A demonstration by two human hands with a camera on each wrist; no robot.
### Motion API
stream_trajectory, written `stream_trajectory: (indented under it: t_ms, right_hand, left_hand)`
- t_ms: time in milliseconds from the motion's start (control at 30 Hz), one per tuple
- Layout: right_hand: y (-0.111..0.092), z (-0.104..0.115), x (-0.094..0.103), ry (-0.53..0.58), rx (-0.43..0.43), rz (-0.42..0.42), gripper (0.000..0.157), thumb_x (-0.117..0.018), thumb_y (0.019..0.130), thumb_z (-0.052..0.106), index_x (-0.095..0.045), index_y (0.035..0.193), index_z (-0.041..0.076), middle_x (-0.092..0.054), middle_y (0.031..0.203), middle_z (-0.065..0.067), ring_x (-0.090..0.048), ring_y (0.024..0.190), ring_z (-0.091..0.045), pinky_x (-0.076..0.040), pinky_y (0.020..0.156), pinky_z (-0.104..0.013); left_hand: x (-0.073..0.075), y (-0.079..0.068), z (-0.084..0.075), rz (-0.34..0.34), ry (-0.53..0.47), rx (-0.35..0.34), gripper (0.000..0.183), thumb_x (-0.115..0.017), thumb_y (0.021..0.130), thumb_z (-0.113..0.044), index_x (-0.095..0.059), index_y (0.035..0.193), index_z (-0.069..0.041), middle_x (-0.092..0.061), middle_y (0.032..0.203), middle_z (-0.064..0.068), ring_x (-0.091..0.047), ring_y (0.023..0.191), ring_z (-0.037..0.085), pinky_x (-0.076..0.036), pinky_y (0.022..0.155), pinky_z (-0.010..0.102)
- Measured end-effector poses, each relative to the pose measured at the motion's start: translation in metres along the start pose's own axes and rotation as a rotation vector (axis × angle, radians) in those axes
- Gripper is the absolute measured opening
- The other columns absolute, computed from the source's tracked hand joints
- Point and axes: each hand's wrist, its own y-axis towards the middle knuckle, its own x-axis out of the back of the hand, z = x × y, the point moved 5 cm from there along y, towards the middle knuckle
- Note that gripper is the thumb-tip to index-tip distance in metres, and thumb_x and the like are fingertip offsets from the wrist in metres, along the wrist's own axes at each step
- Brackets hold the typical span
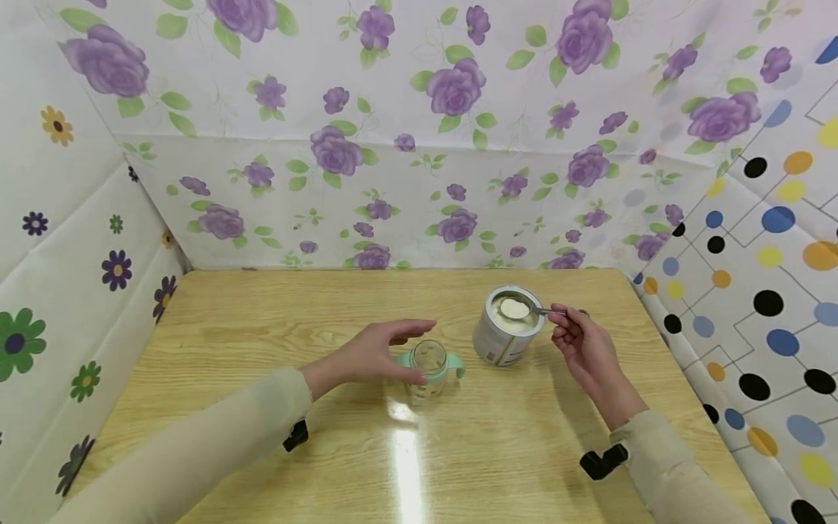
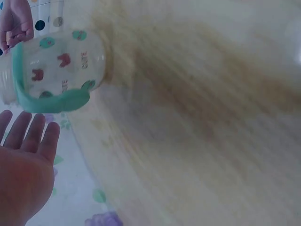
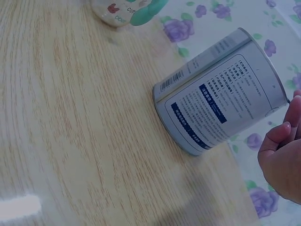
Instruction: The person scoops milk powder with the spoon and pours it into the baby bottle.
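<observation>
Out on the wooden table [image 1: 340,458], upright and lidless: the grey-white tin [image 1: 494,338], right of centre, printed side toward the right wrist view. Just to its left, apart from it and also upright, the mint-handled bottle [image 2: 54,66], mouth uncovered. Over to the left hand [image 1: 371,355]: fingers long and straight, well spread from the thumb, reaching about the bottle without gripping; thumb across its front in the head view, contact impossible to call. Across to the right hand [image 1: 591,356]: pinching the spoon [image 1: 537,311] by its handle, thumb and fingers drawn together. Right over the tin's mouth, bowl up, loaded with pale powder [image 1: 515,309]! Looks like the scooping step, load gathered, not yet at the bottle. Needed next, probably: a level lift clear of the rim, a steady carry leftward, a slow tip into that round mouth, bottle braced.
</observation>
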Motion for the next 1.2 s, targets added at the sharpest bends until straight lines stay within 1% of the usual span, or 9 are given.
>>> stream_trajectory:
  t_ms: [200, 367, 500, 600, 733, 833, 1033, 1100, 1200]
  right_hand:
    - [0.001, -0.002, -0.001, 0.005, -0.005, 0.002, 0.037, -0.046, 0.117, 0.017, -0.079, 0.113, 0.001, -0.081, 0.096, -0.005, -0.069, 0.082, -0.012, -0.057, 0.076, -0.022]
    - [0.000, -0.002, -0.001, 0.000, -0.011, -0.009, 0.036, -0.047, 0.117, 0.018, -0.079, 0.113, 0.001, -0.080, 0.096, -0.005, -0.068, 0.082, -0.012, -0.057, 0.076, -0.021]
    - [-0.001, -0.002, -0.001, 0.002, -0.014, -0.014, 0.035, -0.048, 0.116, 0.018, -0.079, 0.113, 0.001, -0.080, 0.096, -0.005, -0.069, 0.083, -0.012, -0.057, 0.076, -0.021]
    - [-0.001, -0.001, -0.001, 0.006, -0.017, -0.015, 0.036, -0.047, 0.117, 0.018, -0.079, 0.113, 0.001, -0.080, 0.096, -0.005, -0.068, 0.082, -0.012, -0.057, 0.077, -0.022]
    - [-0.001, 0.000, -0.001, 0.010, -0.016, -0.010, 0.037, -0.046, 0.117, 0.017, -0.079, 0.113, 0.001, -0.080, 0.096, -0.005, -0.068, 0.081, -0.012, -0.056, 0.077, -0.023]
    - [-0.001, 0.000, -0.001, 0.006, -0.012, -0.005, 0.038, -0.045, 0.117, 0.017, -0.078, 0.114, 0.001, -0.080, 0.096, -0.005, -0.068, 0.082, -0.012, -0.056, 0.076, -0.023]
    - [-0.002, 0.002, -0.003, 0.003, -0.018, -0.016, 0.037, -0.046, 0.117, 0.018, -0.078, 0.112, 0.001, -0.080, 0.095, -0.005, -0.068, 0.081, -0.012, -0.055, 0.076, -0.022]
    - [-0.003, 0.004, -0.005, 0.015, -0.025, -0.022, 0.036, -0.046, 0.117, 0.018, -0.078, 0.112, 0.001, -0.080, 0.095, -0.005, -0.067, 0.081, -0.012, -0.055, 0.076, -0.023]
    - [-0.004, 0.007, -0.010, 0.044, -0.036, -0.019, 0.037, -0.045, 0.117, 0.018, -0.078, 0.112, 0.000, -0.080, 0.095, -0.006, -0.066, 0.081, -0.013, -0.054, 0.077, -0.024]
  left_hand:
    - [-0.014, -0.004, 0.013, -0.069, -0.079, -0.020, 0.089, -0.094, 0.085, -0.033, -0.050, 0.162, -0.023, -0.050, 0.163, -0.007, -0.047, 0.151, 0.019, -0.039, 0.125, 0.041]
    - [-0.023, -0.004, 0.021, -0.114, -0.120, -0.017, 0.088, -0.096, 0.084, -0.028, -0.052, 0.160, -0.020, -0.052, 0.162, -0.001, -0.050, 0.148, 0.020, -0.042, 0.122, 0.038]
    - [-0.027, -0.004, 0.026, -0.139, -0.130, -0.001, 0.085, -0.096, 0.083, -0.027, -0.055, 0.158, -0.024, -0.057, 0.158, -0.001, -0.056, 0.143, 0.022, -0.047, 0.118, 0.040]
    - [-0.030, -0.004, 0.027, -0.154, -0.147, 0.013, 0.082, -0.096, 0.083, -0.028, -0.058, 0.156, -0.027, -0.062, 0.152, -0.003, -0.061, 0.136, 0.023, -0.051, 0.113, 0.042]
    - [-0.033, -0.004, 0.028, -0.170, -0.194, 0.018, 0.076, -0.095, 0.085, -0.025, -0.061, 0.153, -0.027, -0.066, 0.146, 0.000, -0.065, 0.129, 0.027, -0.054, 0.107, 0.044]
    - [-0.034, -0.003, 0.028, -0.177, -0.219, 0.015, 0.075, -0.094, 0.085, -0.024, -0.061, 0.153, -0.025, -0.067, 0.145, 0.004, -0.066, 0.128, 0.030, -0.055, 0.106, 0.046]
    - [-0.035, -0.003, 0.029, -0.187, -0.231, 0.008, 0.077, -0.094, 0.085, -0.023, -0.060, 0.154, -0.016, -0.067, 0.145, 0.007, -0.066, 0.127, 0.033, -0.055, 0.106, 0.052]
    - [-0.035, -0.004, 0.030, -0.192, -0.224, 0.012, 0.077, -0.095, 0.085, -0.024, -0.061, 0.154, -0.017, -0.067, 0.145, 0.005, -0.066, 0.127, 0.032, -0.054, 0.106, 0.052]
    - [-0.035, -0.004, 0.031, -0.202, -0.224, 0.018, 0.075, -0.095, 0.085, -0.026, -0.062, 0.152, -0.022, -0.067, 0.145, 0.002, -0.066, 0.127, 0.031, -0.055, 0.106, 0.051]
